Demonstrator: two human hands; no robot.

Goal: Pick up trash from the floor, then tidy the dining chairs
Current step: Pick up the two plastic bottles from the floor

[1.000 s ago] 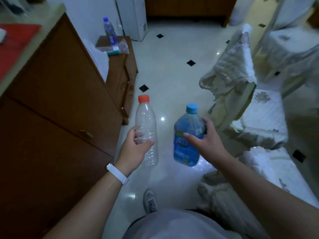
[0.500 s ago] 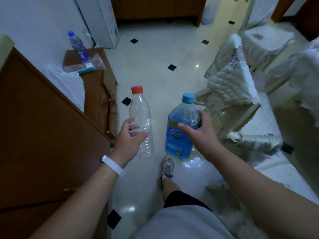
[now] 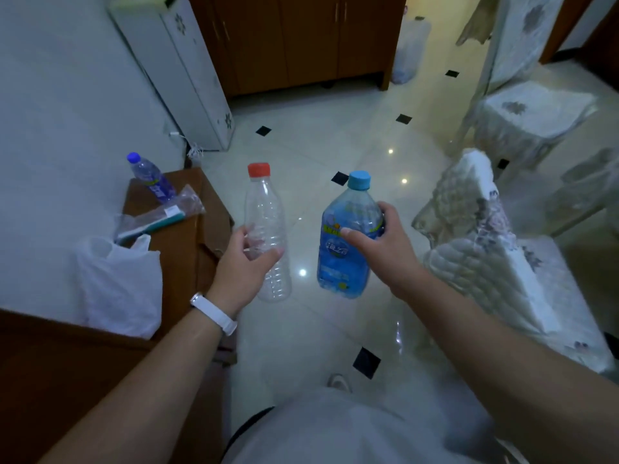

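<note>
My left hand [image 3: 242, 268] grips a clear empty bottle with a red cap [image 3: 264, 209], held upright above the glossy tiled floor [image 3: 321, 142]. My right hand [image 3: 385, 244] grips a blue-labelled bottle with a blue cap [image 3: 345, 262] next to it, also upright. To the right stand dining chairs in white quilted covers, the nearest chair [image 3: 482, 249] just beside my right arm and another chair [image 3: 529, 118] farther back.
A low wooden cabinet [image 3: 187, 249] on the left carries a blue-capped water bottle [image 3: 152, 177], a plastic-wrapped item [image 3: 160, 216] and a white plastic bag [image 3: 120, 286]. A white appliance [image 3: 187, 72] and brown cupboards [image 3: 301, 38] stand at the back, with a bag [image 3: 408, 51] beside them.
I have walked forward along the floor with both bottles. The low cabinet, the white bag and the far cupboards have come closer, and the tall sideboard has slid out of view.
</note>
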